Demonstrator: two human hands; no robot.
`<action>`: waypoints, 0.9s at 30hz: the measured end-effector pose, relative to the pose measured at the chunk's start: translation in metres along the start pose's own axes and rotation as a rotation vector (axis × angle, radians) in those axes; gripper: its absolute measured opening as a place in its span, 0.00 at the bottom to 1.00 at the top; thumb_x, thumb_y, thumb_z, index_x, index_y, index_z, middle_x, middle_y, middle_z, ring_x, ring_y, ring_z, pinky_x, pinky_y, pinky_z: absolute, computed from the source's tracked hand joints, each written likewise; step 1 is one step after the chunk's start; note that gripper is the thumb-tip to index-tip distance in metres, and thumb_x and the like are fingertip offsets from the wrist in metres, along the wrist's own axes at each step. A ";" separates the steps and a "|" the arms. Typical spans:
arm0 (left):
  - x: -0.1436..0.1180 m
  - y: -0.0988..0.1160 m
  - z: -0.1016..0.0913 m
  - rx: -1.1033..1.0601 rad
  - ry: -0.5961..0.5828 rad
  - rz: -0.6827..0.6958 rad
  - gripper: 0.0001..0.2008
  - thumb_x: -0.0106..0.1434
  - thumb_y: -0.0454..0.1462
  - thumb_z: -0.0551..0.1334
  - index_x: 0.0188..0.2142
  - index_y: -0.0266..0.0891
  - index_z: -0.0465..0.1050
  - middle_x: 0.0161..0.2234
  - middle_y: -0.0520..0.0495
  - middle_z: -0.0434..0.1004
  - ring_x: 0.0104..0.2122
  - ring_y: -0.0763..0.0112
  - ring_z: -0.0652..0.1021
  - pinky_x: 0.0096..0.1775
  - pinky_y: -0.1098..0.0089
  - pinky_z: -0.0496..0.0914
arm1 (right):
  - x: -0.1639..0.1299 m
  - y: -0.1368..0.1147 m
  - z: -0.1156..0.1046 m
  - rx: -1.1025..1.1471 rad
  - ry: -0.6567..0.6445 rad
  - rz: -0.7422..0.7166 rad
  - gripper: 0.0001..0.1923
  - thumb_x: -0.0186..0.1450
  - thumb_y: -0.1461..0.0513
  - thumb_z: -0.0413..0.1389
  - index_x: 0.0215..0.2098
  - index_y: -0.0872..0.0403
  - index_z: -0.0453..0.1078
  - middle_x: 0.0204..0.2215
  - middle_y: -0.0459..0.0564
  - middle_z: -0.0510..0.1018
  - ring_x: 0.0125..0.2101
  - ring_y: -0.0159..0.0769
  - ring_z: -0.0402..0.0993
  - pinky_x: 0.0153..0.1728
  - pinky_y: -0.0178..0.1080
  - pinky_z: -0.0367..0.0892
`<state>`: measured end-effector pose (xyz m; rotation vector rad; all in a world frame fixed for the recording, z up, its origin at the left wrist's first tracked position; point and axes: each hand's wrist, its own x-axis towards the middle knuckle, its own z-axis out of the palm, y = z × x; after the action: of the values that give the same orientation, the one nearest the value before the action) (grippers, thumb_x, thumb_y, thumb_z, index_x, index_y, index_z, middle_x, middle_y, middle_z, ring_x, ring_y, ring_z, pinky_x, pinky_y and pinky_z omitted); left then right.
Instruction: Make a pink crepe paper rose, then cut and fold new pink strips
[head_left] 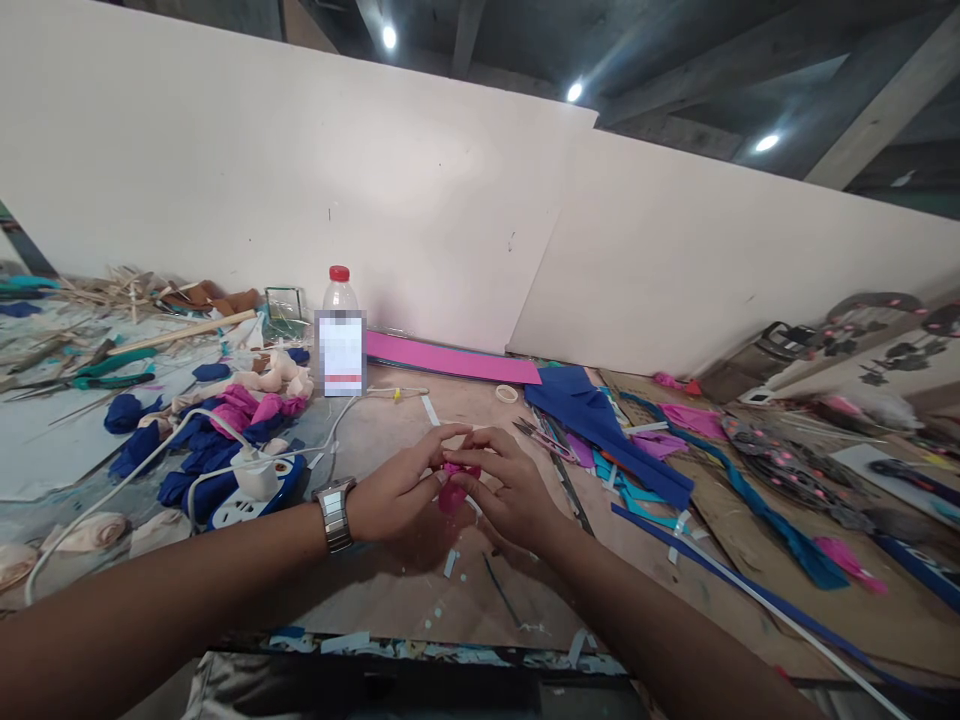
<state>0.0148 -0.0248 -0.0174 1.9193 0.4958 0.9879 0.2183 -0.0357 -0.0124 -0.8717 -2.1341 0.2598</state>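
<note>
Over the middle of the table, my left hand (pixel 401 485) and my right hand (pixel 506 490) meet with their fingertips together. Between them is a small bright pink piece (pixel 452 492), perhaps crepe paper, mostly covered by the fingers. The thumbs and fingers of both hands press on it from either side. A metal-banded watch (pixel 334 515) is on my left wrist. Small scissors or thread snips (pixel 546 438) lie just beyond my right hand. The exact shape of the pink piece cannot be made out.
A power strip (pixel 259 495) with a white plug and cable sits at left, beside blue, pink and cream crumpled pieces (pixel 206 450). Behind stand a red-capped bottle (pixel 341 345) and a pink strip (pixel 454 358). Blue sheets (pixel 607 430) and a tape ring (pixel 507 394) lie at right.
</note>
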 end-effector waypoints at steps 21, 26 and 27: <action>-0.004 -0.010 0.006 0.040 0.013 -0.117 0.28 0.65 0.33 0.61 0.63 0.44 0.58 0.42 0.46 0.77 0.41 0.64 0.78 0.45 0.63 0.72 | -0.004 -0.005 -0.001 -0.028 0.071 0.138 0.07 0.71 0.57 0.56 0.42 0.50 0.72 0.36 0.50 0.79 0.37 0.40 0.73 0.41 0.44 0.67; -0.002 -0.013 0.005 0.079 0.012 -0.096 0.31 0.61 0.28 0.60 0.62 0.45 0.60 0.46 0.46 0.77 0.44 0.64 0.78 0.46 0.64 0.72 | -0.004 -0.002 0.001 -0.021 0.051 0.108 0.08 0.70 0.57 0.56 0.46 0.49 0.73 0.39 0.50 0.81 0.38 0.40 0.76 0.41 0.43 0.68; -0.001 -0.013 0.005 0.082 0.013 -0.088 0.31 0.60 0.28 0.60 0.62 0.44 0.61 0.48 0.45 0.77 0.45 0.64 0.78 0.47 0.63 0.72 | -0.004 -0.002 0.001 -0.028 0.036 0.087 0.09 0.70 0.57 0.57 0.48 0.49 0.74 0.41 0.50 0.82 0.39 0.40 0.76 0.42 0.44 0.68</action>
<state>0.0188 -0.0215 -0.0309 1.9474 0.6316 0.9363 0.2187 -0.0395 -0.0149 -0.9801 -2.0739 0.2574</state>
